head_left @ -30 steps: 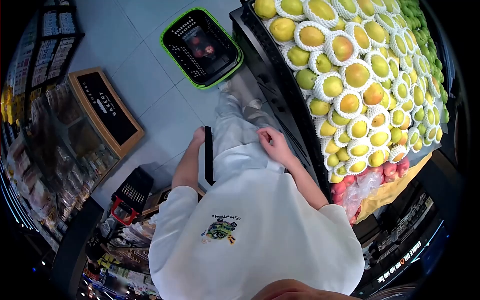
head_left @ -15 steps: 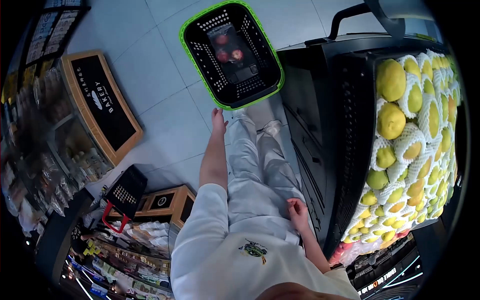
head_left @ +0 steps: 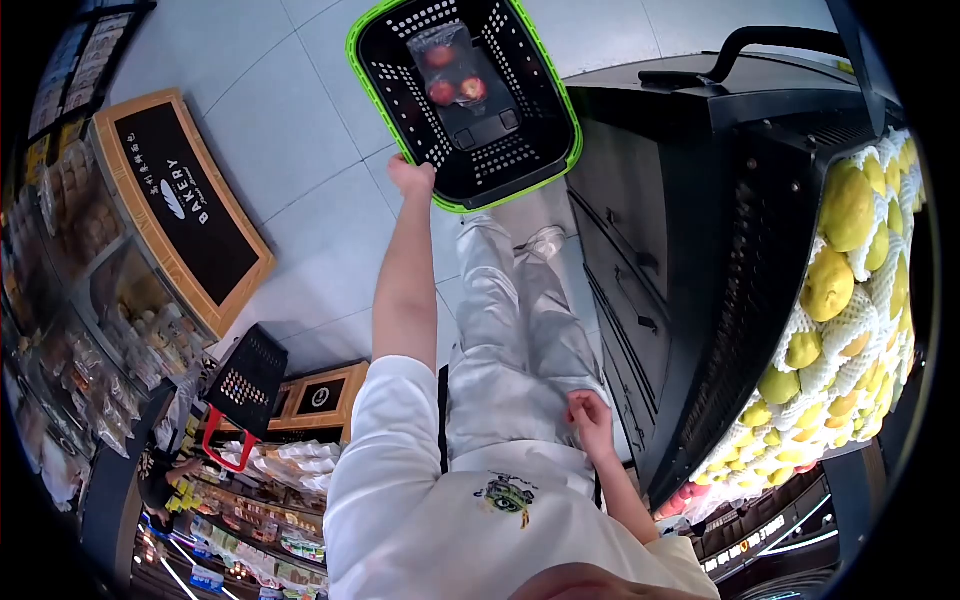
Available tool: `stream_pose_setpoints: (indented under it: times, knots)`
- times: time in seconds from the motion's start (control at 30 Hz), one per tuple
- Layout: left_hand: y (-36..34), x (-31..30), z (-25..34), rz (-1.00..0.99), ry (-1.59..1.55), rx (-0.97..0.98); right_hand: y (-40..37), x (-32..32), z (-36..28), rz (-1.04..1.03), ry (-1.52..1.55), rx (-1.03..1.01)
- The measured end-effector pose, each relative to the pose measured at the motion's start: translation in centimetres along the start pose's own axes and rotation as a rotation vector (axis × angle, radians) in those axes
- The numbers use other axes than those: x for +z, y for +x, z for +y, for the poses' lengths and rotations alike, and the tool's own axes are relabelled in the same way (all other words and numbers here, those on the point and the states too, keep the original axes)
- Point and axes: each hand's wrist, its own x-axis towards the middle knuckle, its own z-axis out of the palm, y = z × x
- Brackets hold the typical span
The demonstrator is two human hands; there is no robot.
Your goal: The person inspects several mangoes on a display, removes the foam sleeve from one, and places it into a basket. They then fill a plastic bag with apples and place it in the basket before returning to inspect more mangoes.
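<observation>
A black shopping basket (head_left: 470,185) with a bright green rim stands in front of my legs. Inside it lies a clear plastic bag with several red apples (head_left: 440,92). My left hand (head_left: 412,178) is at the basket's near left corner, its fingers closed on the green rim and partly hidden. Beside my right thigh hangs my right hand (head_left: 590,412), fingers loosely curled in, with nothing seen in them.
To the right, a black display stand (head_left: 720,290) bears many yellow-green fruits (head_left: 828,285) in white foam nets. Bakery shelves with a wood-framed sign (head_left: 185,205) run along the left. Lower left is another black basket (head_left: 250,375) with a red handle.
My left hand has moved forward and left to meet the basket's rim. The fruit stand has shifted right and downward in view. My right hand stays by my thigh.
</observation>
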Motion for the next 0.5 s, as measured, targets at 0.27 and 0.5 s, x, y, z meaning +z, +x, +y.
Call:
stream_pose_setpoints:
  times: [0.27, 0.5]
  knots:
    - [-3.4, -5.8, 0.9, -0.237, -0.365, 0.015, -0.4, -0.5, -1.5, 0.091, 0.112, -0.026]
    - [-9.5, -12.5, -2.3, -0.402, -0.424, 0.312, -2.3, 1.0, -8.6, 0.044, 0.198, -0.244]
